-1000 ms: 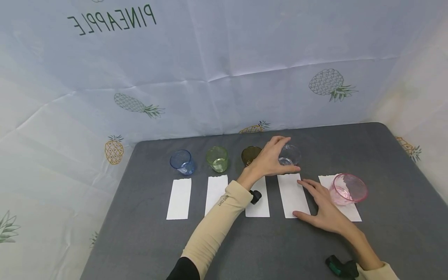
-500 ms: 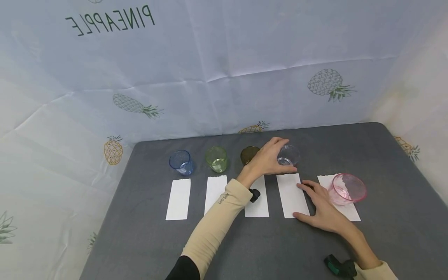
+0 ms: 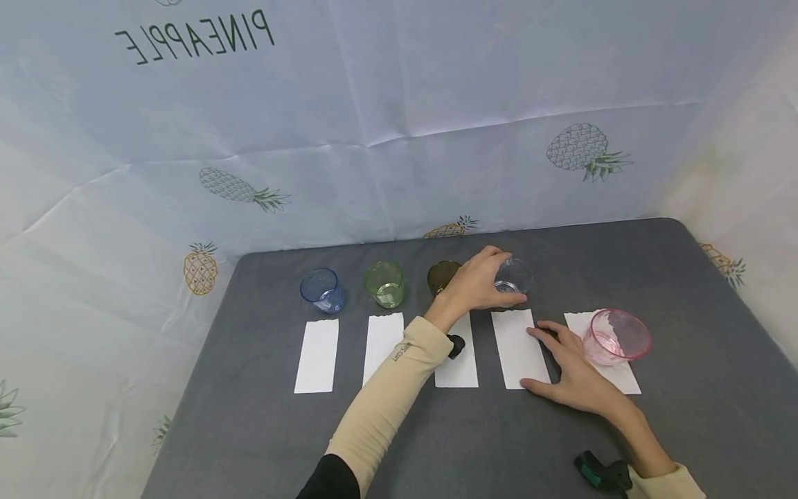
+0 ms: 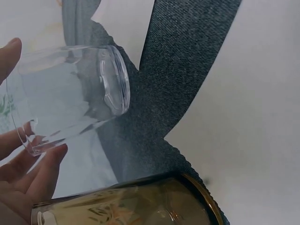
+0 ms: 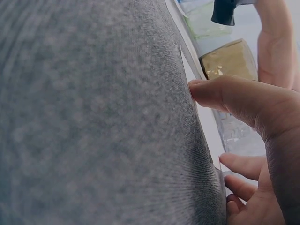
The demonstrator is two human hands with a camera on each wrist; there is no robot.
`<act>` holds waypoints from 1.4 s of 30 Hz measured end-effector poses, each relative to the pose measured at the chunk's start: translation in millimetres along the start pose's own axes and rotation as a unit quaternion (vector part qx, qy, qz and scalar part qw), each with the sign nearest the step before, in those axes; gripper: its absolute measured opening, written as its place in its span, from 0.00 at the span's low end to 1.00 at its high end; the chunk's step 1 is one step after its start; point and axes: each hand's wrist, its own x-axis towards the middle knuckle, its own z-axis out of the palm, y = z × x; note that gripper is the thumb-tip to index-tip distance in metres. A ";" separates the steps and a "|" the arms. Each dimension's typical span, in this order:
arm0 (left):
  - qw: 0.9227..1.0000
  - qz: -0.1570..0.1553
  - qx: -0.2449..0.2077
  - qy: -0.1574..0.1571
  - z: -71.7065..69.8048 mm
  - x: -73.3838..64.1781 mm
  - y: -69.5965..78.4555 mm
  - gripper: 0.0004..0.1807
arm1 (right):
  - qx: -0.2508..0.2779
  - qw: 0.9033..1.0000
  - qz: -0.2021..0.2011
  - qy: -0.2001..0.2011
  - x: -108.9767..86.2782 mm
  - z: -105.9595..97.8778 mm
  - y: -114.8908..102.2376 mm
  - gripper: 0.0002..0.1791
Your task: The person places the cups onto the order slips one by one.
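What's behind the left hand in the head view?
Part of the brown glass shows past the left hand; its lower right side is covered and can't be seen there.

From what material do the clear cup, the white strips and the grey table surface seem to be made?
Clear cup: glass or hard plastic, glossy; see-through with bright highlights.
White strips: probably paper, matte; thin, with ragged ends.
Grey table surface: apparently woven fabric, matte; fine texture shows in left wrist view.
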 end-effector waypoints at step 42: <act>0.960 0.073 -0.206 0.174 -0.2 -32.2 12.1 0.42 | 0.000 1.000 0.015 -0.020 0.5 -1.7 -1.1 0.48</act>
